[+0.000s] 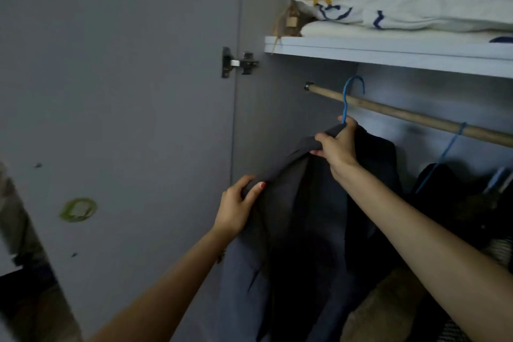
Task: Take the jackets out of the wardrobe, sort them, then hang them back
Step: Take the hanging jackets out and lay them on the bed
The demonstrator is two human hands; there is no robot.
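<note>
A dark grey jacket (pixel 299 225) hangs on a blue hanger (pixel 345 97) whose hook rises in front of the wooden rail (pixel 416 115) near its left end. My right hand (pixel 337 144) grips the jacket's collar and the hanger's neck just below the rail. My left hand (pixel 236 205) pinches the jacket's left shoulder edge, lower and to the left. Another dark jacket (pixel 444 189) hangs on a second blue hanger (pixel 451 144) further right on the rail.
The open grey wardrobe door (pixel 125 119) stands at the left with its hinge (pixel 240 62). A shelf (pixel 388 51) above the rail carries folded patterned bedding (pixel 416 5). More dark clothes fill the lower right.
</note>
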